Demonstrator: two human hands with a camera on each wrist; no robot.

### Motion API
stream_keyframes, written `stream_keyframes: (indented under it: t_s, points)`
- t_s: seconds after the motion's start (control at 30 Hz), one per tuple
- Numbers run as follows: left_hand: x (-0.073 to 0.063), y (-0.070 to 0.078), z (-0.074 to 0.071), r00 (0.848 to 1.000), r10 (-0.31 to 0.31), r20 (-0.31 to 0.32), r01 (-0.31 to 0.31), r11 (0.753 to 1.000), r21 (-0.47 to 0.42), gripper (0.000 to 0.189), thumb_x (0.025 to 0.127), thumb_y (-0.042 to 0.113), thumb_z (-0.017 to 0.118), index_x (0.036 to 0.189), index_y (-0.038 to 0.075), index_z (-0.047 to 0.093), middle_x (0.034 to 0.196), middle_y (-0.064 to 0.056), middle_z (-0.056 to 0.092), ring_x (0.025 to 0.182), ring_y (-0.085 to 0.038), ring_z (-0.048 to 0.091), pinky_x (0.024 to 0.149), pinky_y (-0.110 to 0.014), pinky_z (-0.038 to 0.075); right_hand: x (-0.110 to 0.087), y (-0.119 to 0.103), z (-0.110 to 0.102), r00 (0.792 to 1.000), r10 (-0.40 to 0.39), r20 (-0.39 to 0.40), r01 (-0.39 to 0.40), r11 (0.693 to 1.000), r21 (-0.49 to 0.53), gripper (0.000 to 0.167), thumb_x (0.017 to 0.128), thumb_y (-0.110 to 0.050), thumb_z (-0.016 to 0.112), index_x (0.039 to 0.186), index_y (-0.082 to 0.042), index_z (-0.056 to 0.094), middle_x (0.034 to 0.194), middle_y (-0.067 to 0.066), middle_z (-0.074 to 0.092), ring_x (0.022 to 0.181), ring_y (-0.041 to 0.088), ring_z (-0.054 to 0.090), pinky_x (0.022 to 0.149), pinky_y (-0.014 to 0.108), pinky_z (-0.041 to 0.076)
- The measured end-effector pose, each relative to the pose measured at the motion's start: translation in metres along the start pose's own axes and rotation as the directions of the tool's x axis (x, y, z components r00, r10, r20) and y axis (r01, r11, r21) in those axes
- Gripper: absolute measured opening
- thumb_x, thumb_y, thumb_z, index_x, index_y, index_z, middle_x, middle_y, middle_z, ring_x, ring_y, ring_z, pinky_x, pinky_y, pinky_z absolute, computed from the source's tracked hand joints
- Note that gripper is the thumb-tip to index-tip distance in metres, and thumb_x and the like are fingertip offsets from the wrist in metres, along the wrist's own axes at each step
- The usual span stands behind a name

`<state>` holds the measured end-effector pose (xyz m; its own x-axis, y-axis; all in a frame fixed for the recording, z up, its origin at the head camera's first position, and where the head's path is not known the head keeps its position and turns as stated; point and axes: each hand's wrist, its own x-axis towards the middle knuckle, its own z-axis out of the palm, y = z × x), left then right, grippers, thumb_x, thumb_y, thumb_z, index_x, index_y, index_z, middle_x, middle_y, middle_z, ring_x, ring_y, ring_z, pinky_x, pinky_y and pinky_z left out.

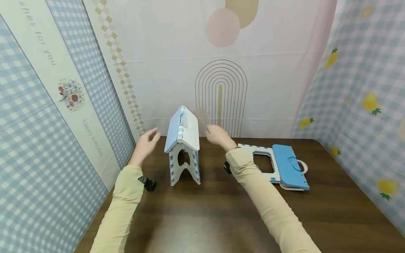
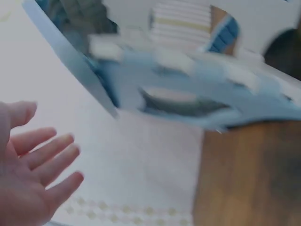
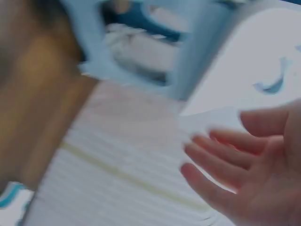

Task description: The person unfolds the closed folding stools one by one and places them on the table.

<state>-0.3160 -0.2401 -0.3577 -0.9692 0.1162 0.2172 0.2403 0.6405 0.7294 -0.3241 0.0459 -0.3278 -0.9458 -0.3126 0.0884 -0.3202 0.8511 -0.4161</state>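
Observation:
A blue-and-white folding step stool (image 1: 191, 131) stands upright on the table, its two top panels sloping down from a raised ridge like a roof. To its left is my left hand (image 1: 146, 144), fingers loosely spread and apart from the stool. My right hand (image 1: 219, 136) hovers on the other side, also empty. In the left wrist view, the left hand's fingers (image 2: 54, 160) are relaxed beside the stool's blurred blue side (image 2: 127, 84). The right wrist view has the right hand (image 3: 254, 169) palm up, fingers slightly bent, near the white top panel (image 3: 244, 61).
A second blue-and-white folding stool (image 1: 288, 165) lies flat on the right of the brown wooden table (image 1: 196, 218), partly behind my right forearm. Patterned cloth (image 1: 158, 42) hangs along the back and both sides.

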Motion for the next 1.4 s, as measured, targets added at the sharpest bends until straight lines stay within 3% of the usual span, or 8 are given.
stream_keyframes:
  t_s: [0.17,0.33,0.5,0.63,0.77,1.03,1.23,1.4]
  points:
    - [0.017,0.040,0.009,0.999,0.005,-0.043,-0.003,0.999,0.050,0.053,0.105,0.033,0.032,0.153,0.009,0.030,0.160,-0.016,0.025,0.148,-0.036,0.023,0.122,-0.050,0.018,0.016,-0.047,-0.009,0.981,-0.082,-0.174,0.094,0.994,0.060,0.058,0.105,-0.030,0.036,0.155,-0.005,0.019,0.162,0.014,0.020,0.150,0.028,0.019,0.123,0.045,0.020]
    - [0.032,0.060,0.031,0.999,0.027,-0.029,-0.024,0.993,0.113,0.054,0.104,0.031,0.030,0.151,0.005,0.030,0.160,-0.016,0.024,0.149,-0.036,0.021,0.123,-0.050,0.013,0.033,-0.064,0.005,0.953,-0.115,-0.280,0.128,0.991,0.029,0.055,0.106,-0.033,0.031,0.154,-0.005,0.023,0.162,0.010,0.021,0.151,0.025,0.019,0.122,0.047,0.022]
    - [0.034,0.054,0.053,0.999,0.000,0.032,0.000,1.000,0.020,0.055,0.105,0.034,0.030,0.152,0.007,0.031,0.160,-0.014,0.027,0.149,-0.033,0.023,0.123,-0.047,0.019,0.040,-0.052,0.035,0.932,-0.124,-0.339,0.139,0.990,0.019,0.051,0.107,-0.027,0.029,0.152,-0.003,0.029,0.160,0.012,0.028,0.149,0.025,0.025,0.122,0.043,0.024]
    - [0.032,0.047,0.061,1.000,-0.015,-0.005,0.015,0.992,-0.125,0.054,0.104,0.039,0.035,0.151,0.012,0.035,0.157,-0.011,0.034,0.147,-0.031,0.029,0.121,-0.046,0.025,0.041,-0.049,0.053,0.927,-0.119,-0.356,0.148,0.988,0.055,0.050,0.107,-0.024,0.029,0.151,-0.002,0.030,0.159,0.013,0.029,0.148,0.026,0.028,0.122,0.042,0.024]
    - [0.034,0.039,0.062,1.000,-0.015,-0.019,0.011,0.984,-0.179,0.054,0.105,0.042,0.033,0.152,0.015,0.035,0.158,-0.008,0.033,0.148,-0.029,0.028,0.122,-0.045,0.023,0.042,-0.055,0.056,0.929,-0.120,-0.349,0.136,0.990,0.021,0.051,0.107,-0.025,0.028,0.152,-0.002,0.029,0.160,0.012,0.028,0.149,0.025,0.027,0.123,0.041,0.022]
    - [0.038,0.035,0.057,0.996,-0.056,0.071,0.065,0.989,-0.136,0.063,0.103,0.052,0.023,0.156,0.019,0.019,0.164,-0.001,0.015,0.153,-0.023,0.012,0.125,-0.044,0.011,0.044,-0.065,0.051,0.934,-0.120,-0.338,0.094,0.991,-0.092,0.050,0.106,-0.023,0.030,0.150,0.001,0.031,0.158,0.014,0.030,0.148,0.025,0.028,0.123,0.041,0.021]
    - [0.042,0.038,0.054,0.997,-0.061,0.037,0.064,0.995,-0.074,0.061,0.104,0.050,0.023,0.155,0.017,0.023,0.163,-0.002,0.017,0.152,-0.023,0.015,0.125,-0.044,0.013,0.046,-0.067,0.049,0.935,-0.090,-0.343,0.078,0.996,-0.050,0.051,0.106,-0.025,0.028,0.151,0.000,0.028,0.159,0.015,0.028,0.146,0.029,0.031,0.121,0.047,0.025]
    - [0.044,0.038,0.055,0.999,-0.046,0.008,0.046,0.999,-0.011,0.057,0.105,0.043,0.024,0.154,0.015,0.026,0.162,-0.003,0.022,0.151,-0.024,0.018,0.124,-0.044,0.015,0.047,-0.067,0.051,0.940,-0.068,-0.335,0.060,0.998,-0.033,0.052,0.106,-0.025,0.025,0.151,0.001,0.027,0.160,0.015,0.026,0.148,0.027,0.028,0.122,0.043,0.023]
